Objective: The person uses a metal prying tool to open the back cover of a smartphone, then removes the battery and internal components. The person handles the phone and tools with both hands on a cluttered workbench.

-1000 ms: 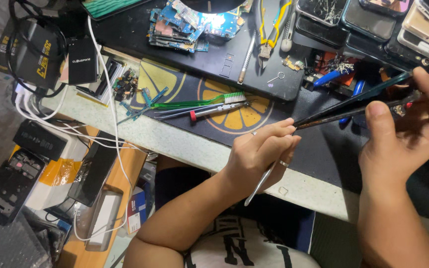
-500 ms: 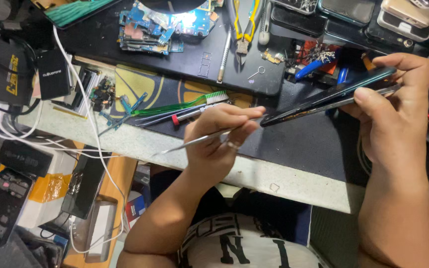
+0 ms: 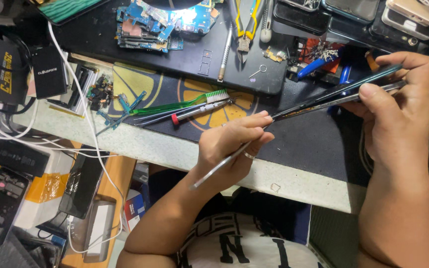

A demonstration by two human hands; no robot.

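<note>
Here, left hand [image 3: 232,144] grips tweezers [image 3: 219,166]; right hand [image 3: 398,114] holds phone [image 3: 333,97].

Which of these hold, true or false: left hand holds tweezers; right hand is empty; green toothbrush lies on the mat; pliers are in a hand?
1. The left hand holds metal tweezers. True.
2. The right hand is empty. False: it grips a phone edge-on.
3. A green toothbrush lies on the mat. True.
4. The yellow-handled pliers are in a hand. False: they lie on the bench, untouched.
</note>
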